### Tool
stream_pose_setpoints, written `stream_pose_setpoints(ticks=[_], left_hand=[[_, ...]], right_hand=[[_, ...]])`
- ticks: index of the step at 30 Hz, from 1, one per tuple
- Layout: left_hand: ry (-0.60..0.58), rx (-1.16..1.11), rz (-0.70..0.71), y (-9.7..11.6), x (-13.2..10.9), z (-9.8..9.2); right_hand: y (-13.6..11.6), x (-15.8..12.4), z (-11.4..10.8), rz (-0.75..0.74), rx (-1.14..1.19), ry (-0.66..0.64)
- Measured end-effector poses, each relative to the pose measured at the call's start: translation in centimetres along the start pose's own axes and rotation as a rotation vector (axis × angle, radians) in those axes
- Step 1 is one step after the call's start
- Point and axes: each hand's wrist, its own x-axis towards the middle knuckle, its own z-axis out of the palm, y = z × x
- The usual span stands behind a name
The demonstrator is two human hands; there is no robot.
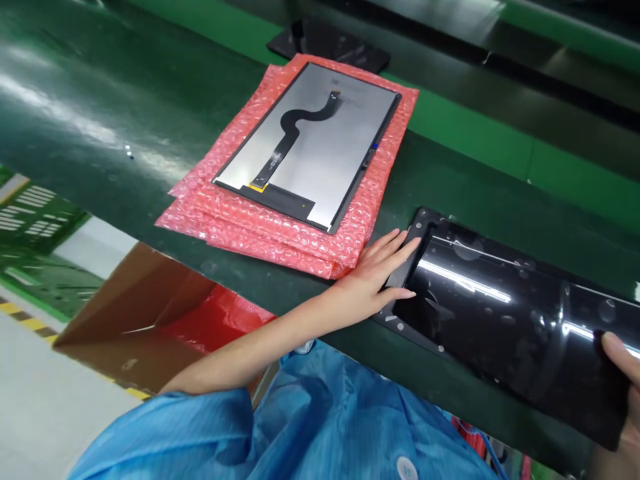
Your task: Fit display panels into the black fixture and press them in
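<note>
A glossy black screen panel (pixel 490 313) with reflections and bubble-like marks on its surface lies over a black flat frame (pixel 425 220) with small round spots along its end. My left hand (pixel 367 283) rests on the frame's left end, fingers stretched out and thumb at the panel's edge. At the right border of the picture, my right hand (pixel 627 393) grips the panel's right end, thumb on top; its other fingers are mostly hidden. Beside my left hand, a silver-backed display (pixel 325 157) with a black ribbon cable (pixel 287 133) lies on pink bubble wrap bags (pixel 280 243).
The long green bench (pixel 90 127) runs across the view. Another dark flat piece (pixel 345 47) lies behind the bubble wrap. Below the bench edge stands an open cardboard box (pixel 110 313) with red plastic (pixel 225 320) inside. Green racks (pixel 35 227) stand at the left.
</note>
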Motion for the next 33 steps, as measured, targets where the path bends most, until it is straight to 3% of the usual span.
stream_pose_setpoints(ticks=[3,14,22,29,33], left_hand=[[0.015,0.037,0.016,-0.3,0.0,0.4],[0.033,0.154,0.047,-0.1,0.0,0.5],[0.075,0.183,0.125,-0.7,0.0,1.0],[0.095,0.159,0.134,-0.7,-0.1,1.1],[0.092,0.152,0.137,-0.5,-0.1,1.2]], right_hand=[[-0.8,-0.4,0.5,0.073,0.073,0.096],[-1.4,-0.3,0.7,-0.045,-0.026,0.115],[1.2,4.3,-1.7,-0.017,-0.075,0.139],[0.1,3.5,-0.9,0.029,-0.078,0.152],[0.9,3.8,-1.8,0.020,-0.112,0.141]])
